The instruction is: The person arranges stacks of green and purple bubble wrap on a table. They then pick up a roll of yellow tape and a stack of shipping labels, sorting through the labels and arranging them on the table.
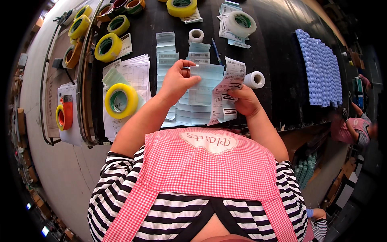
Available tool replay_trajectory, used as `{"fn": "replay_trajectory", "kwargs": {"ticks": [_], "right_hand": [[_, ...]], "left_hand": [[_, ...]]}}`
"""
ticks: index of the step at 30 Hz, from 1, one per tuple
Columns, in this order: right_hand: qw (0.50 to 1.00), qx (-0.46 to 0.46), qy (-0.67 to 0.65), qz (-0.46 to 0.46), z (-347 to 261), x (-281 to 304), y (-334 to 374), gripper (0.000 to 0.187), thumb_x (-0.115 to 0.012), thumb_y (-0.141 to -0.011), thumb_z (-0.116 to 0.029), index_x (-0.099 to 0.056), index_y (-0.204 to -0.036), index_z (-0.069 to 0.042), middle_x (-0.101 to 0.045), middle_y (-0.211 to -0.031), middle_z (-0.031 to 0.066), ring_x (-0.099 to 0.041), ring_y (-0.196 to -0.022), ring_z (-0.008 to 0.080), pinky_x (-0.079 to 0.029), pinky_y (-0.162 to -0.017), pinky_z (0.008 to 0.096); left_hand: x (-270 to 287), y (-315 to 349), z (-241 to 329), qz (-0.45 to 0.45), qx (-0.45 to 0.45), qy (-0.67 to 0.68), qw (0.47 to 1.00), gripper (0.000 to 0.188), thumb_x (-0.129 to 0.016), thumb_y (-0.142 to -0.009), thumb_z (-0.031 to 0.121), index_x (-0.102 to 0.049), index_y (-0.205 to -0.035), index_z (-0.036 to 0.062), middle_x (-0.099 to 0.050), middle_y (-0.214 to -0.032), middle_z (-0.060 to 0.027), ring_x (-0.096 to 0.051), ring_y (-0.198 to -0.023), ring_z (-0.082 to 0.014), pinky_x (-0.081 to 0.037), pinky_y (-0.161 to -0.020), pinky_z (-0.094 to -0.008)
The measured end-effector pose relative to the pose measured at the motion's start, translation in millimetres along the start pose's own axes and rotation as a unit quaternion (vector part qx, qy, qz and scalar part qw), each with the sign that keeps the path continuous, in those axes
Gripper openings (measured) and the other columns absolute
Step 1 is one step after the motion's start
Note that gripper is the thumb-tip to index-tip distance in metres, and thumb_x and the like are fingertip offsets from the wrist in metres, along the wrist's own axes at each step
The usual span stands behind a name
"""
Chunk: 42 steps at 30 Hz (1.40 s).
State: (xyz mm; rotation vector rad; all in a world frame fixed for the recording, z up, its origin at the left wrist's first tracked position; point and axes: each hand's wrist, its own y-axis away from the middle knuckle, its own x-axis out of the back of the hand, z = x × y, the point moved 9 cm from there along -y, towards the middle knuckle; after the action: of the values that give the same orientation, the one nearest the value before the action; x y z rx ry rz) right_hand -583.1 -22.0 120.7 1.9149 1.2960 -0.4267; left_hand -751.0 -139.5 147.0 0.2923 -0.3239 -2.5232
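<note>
My left hand (pixel 176 83) pinches the left edge of a pale blue label backing strip (pixel 206 82), thumb on top and fingers curled behind. At the strip's right side, my right hand (pixel 246 101) grips white printed labels (pixel 222 101) with its thumb pressed on them. These labels bend upward and hang down toward my apron. Beneath both hands, more folded blue label strips (pixel 192 115) lie on the black table. One long blue strip (pixel 166 42) stretches away beside my left hand. A small white roll (pixel 254 80) rests just right of my right hand.
A yellow tape roll (pixel 121 101) sits on a paper stack (pixel 135 68) at left, with several more tape rolls beyond. A clear tape roll (pixel 242 24) lies on labels at the far side. Near the middle are a blue pen (pixel 217 52) and another white roll (pixel 196 36). Blue bumpy material (pixel 320 68) covers the right side.
</note>
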Motion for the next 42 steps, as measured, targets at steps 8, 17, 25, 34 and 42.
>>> {"fn": "replay_trajectory", "kwargs": {"ticks": [8,17,25,34,42], "right_hand": [[0.999,0.034,-0.019,0.03,-7.9,6.5,2.5,0.04,-0.06,-0.084,0.001,-0.054,-0.124,-0.001,-0.063,-0.119,0.0118,-0.06,-0.11,0.0251,-0.046,-0.1,0.0408],[0.998,0.043,-0.036,0.024,-3.6,0.1,5.5,0.039,-0.055,-0.086,0.004,-0.054,-0.124,-0.001,-0.062,-0.121,0.0134,-0.059,-0.112,0.0259,-0.046,-0.101,0.0416],[0.996,0.037,0.013,0.086,5.9,6.8,-0.2,0.037,-0.057,-0.086,0.003,-0.055,-0.123,-0.001,-0.062,-0.12,0.0118,-0.06,-0.109,0.0248,-0.047,-0.098,0.0403],[0.995,0.045,0.042,0.073,9.4,-3.3,0.7,0.04,-0.056,-0.085,0.003,-0.054,-0.125,-0.001,-0.062,-0.12,0.0103,-0.058,-0.112,0.0236,-0.044,-0.1,0.0387],[0.997,0.028,0.019,0.073,20.8,9.1,1.1,0.046,-0.051,-0.083,0.006,-0.052,-0.128,-0.001,-0.06,-0.124,0.0123,-0.057,-0.115,0.0271,-0.042,-0.103,0.0423]], "left_hand": [[3.3,-0.2,6.1,0.023,0.003,0.095,0.995,0.038,-0.072,-0.083,0.006,-0.053,-0.115,0.0015,-0.066,-0.094,-0.007,-0.062,-0.084,-0.0112,-0.051,-0.074,-0.0259],[-1.4,0.0,4.6,0.027,-0.005,0.043,0.999,0.027,-0.066,-0.088,0.007,-0.057,-0.113,0.0015,-0.065,-0.09,-0.003,-0.059,-0.078,-0.0098,-0.05,-0.069,-0.0251],[0.6,1.9,-6.4,0.028,0.015,0.012,0.999,0.026,-0.059,-0.094,0.01,-0.057,-0.119,0.0042,-0.065,-0.09,-0.0029,-0.061,-0.08,-0.0098,-0.053,-0.069,-0.0261],[-24.3,17.5,-14.0,-0.019,0.025,0.064,0.997,0.028,-0.058,-0.094,0.009,-0.055,-0.122,0.0048,-0.064,-0.085,-0.0029,-0.06,-0.075,-0.01,-0.053,-0.065,-0.0254],[65.7,71.8,-21.9,0.141,0.01,0.095,0.985,0.072,-0.056,-0.095,0.01,-0.01,-0.149,0.0037,-0.066,-0.095,-0.0118,-0.064,-0.076,-0.015,-0.054,-0.065,-0.0264]]}}
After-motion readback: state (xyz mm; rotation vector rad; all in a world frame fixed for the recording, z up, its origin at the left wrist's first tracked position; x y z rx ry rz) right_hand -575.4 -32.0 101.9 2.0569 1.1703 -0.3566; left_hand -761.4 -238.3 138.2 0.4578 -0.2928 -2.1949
